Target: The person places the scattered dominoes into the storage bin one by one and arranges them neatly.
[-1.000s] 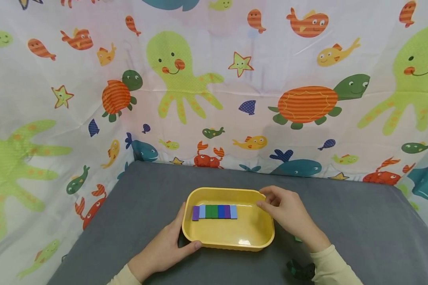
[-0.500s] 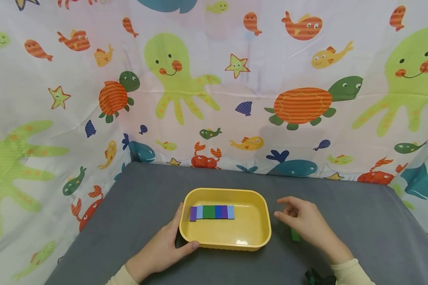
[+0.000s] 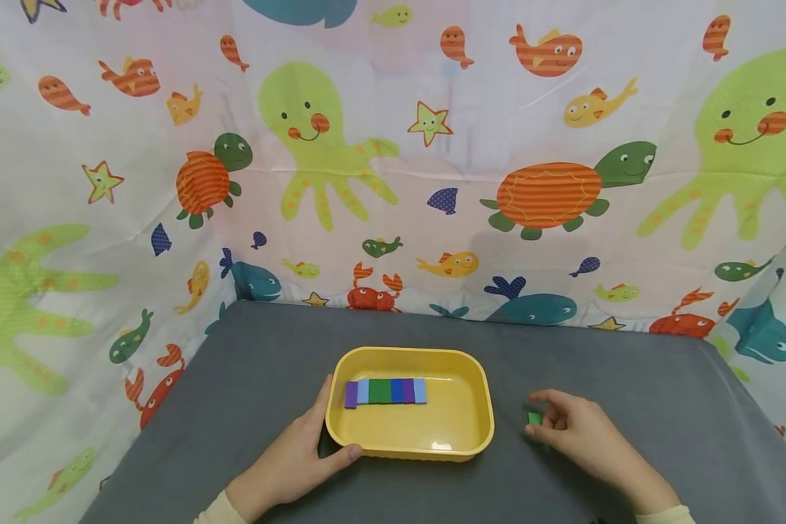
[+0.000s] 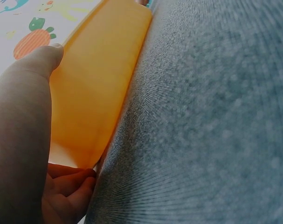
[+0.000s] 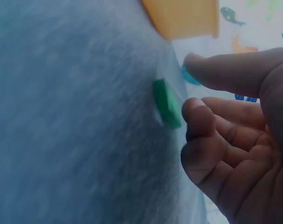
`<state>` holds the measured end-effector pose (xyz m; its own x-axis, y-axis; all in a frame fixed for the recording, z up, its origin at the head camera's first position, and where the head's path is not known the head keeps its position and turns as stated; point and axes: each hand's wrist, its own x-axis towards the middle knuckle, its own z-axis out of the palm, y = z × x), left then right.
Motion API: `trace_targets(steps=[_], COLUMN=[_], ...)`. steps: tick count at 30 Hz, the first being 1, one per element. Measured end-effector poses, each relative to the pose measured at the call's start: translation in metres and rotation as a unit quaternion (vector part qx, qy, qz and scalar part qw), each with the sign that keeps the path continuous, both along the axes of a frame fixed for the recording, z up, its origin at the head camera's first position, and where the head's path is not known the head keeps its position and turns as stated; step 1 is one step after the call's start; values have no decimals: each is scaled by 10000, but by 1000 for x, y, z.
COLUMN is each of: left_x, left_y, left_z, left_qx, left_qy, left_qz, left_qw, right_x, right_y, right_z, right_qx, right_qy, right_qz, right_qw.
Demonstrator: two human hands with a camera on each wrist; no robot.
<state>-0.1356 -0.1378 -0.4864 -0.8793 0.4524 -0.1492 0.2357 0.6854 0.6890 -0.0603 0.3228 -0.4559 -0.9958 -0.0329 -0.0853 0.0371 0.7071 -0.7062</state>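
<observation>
On the grey table, a yellow tray (image 3: pixel 458 418) holds a row of flat rectangular blocks (image 3: pixel 381 391) in purple, light blue, green and blue. My left hand (image 3: pixel 298 455) holds the tray's near left corner, the thumb (image 4: pixel 50 56) along the near wall and fingers round the left side. Right of the tray lies a green rectangular block (image 5: pixel 166 103). Just over it is my right hand (image 3: pixel 579 437), thumb and fingers apart with a gap between them. In the right wrist view the block is slightly away from the fingertips. The head view shows the block partly hidden by the fingers.
A white curtain (image 3: pixel 393 200) printed with sea animals stands behind the table and along its sides. Grey cloth (image 3: pixel 288 331) covers the tabletop.
My right hand has moved from the tray's right rim to the right and down to the green block. The left hand stays at the tray. The head view has shifted slightly.
</observation>
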Motion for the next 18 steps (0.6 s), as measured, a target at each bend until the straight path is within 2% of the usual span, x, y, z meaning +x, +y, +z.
trace_targets(steps=[7,18], left_x=[0,1], left_y=[0,-1], left_z=[-1,-1], left_qx=[-1,46], left_qy=[-20,83], left_qz=[-2,-23], left_qw=[10000,10000], right_x=[10,6], right_y=[11,14], right_z=[-7,-11], right_qx=[-268,-239], right_qy=[-618,-539], right_qz=[85,175], right_qw=[9977,9981])
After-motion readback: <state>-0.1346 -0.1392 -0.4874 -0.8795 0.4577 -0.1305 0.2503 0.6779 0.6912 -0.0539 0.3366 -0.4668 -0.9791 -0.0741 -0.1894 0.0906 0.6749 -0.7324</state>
